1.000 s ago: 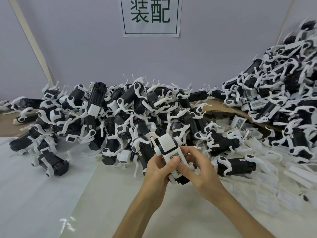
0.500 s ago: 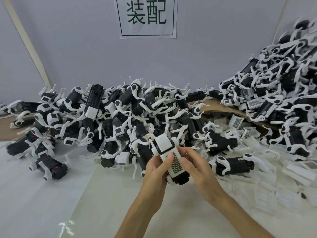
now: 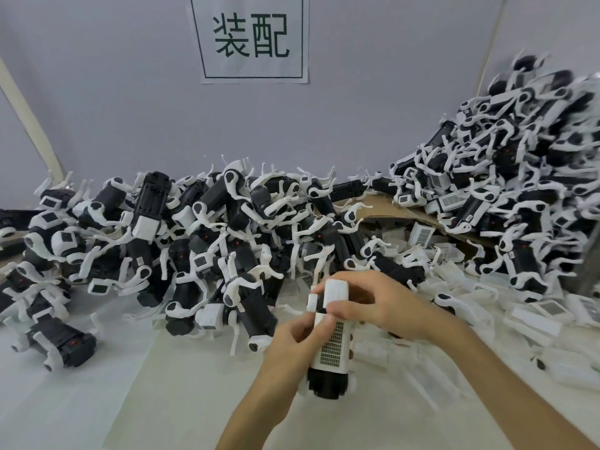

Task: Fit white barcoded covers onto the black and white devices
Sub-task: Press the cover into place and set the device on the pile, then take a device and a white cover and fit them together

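Observation:
I hold one black and white device [image 3: 328, 383] upright-tilted above the white table, its black end toward me. A white barcoded cover [image 3: 334, 344] lies along its top face. My left hand [image 3: 293, 345] grips the device from the left, thumb pressing the cover's upper end. My right hand [image 3: 383, 308] wraps the device's far white end from the right, fingers curled over it. A big heap of similar devices [image 3: 211, 235] lies behind, and a taller heap [image 3: 519, 190] rises at the right.
Loose white covers [image 3: 532, 323] are strewn at the right on the white sheet [image 3: 81, 401]. A brown cardboard flap [image 3: 383, 209] sits between the heaps, with a barcoded cover [image 3: 422, 235] under it. A wall sign [image 3: 251, 37] hangs behind.
The held device has turned more lengthwise toward me and come closer. My right hand has slid up to its far end; my left thumb now presses the cover's upper end.

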Available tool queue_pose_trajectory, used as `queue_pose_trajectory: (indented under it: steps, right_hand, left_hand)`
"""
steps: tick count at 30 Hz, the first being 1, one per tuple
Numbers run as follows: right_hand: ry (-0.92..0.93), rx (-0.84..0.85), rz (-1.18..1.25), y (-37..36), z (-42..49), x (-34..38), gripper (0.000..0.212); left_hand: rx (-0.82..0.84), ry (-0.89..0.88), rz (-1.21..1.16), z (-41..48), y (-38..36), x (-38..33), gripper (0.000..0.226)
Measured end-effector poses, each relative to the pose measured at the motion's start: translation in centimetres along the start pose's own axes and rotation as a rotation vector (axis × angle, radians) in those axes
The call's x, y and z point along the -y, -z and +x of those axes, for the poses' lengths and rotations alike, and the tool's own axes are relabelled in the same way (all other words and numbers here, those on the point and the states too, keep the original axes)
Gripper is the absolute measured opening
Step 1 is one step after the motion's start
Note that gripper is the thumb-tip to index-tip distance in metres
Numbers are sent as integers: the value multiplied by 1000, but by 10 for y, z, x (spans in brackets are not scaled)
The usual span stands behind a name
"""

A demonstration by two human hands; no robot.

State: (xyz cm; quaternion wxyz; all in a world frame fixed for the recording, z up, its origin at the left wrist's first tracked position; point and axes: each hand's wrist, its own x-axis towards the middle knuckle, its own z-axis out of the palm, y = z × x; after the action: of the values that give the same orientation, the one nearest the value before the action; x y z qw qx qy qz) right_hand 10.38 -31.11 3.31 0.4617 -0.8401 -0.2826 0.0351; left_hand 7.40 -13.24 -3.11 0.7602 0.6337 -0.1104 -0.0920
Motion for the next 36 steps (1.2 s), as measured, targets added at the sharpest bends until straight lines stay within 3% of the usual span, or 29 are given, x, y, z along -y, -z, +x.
queue_pose_trajectory:
  steps: [6,11,12,14,15,16,17,18,20,23,26,31,34,36]
  right_hand:
    - [-11,159,-116,29,-11,19,24]
    - [-73,242,-128,63,-9,39,5]
    - [-76,166,-184,79,-1,43,4]
    - [-80,-232,-135,124,13,50,13]
    - [0,-471,169,150,18,59,11]
    - [99,-674,532,174,24,68,22]
    - [161,-797,752,197,28,70,41]
    - [142,-849,777,219,29,68,56]
    - [-29,-857,440,233,37,61,63]
    - [-105,-842,88,200,42,31,45]
    - [-144,-849,-145,139,21,-20,33]
    - [-321,-675,-321,57,-6,-77,30]
    - [-318,-607,-598,40,-10,-94,19]
    - [-310,-636,-601,37,-10,-95,13]
  left_hand:
    - [-109,-209,138,4,-5,4,56]
    - [-323,-304,-219,9,3,-2,51]
    - [-351,-305,-251,10,6,-1,48]
    - [-382,-307,-263,14,9,1,46]
    - [-383,-310,-247,15,9,3,49]
    - [-380,-315,-224,16,8,5,51]
    - [-373,-322,-200,16,7,8,52]
    - [-362,-329,-177,15,6,9,51]
    - [-337,-344,-129,15,4,9,49]
    - [-327,-394,-14,12,3,9,50]
    - [-389,-559,296,7,-1,11,43]
    - [-618,-816,824,5,2,-1,29]
    - [-732,-670,940,13,11,-6,8]
    - [-702,-512,1052,18,19,-7,29]
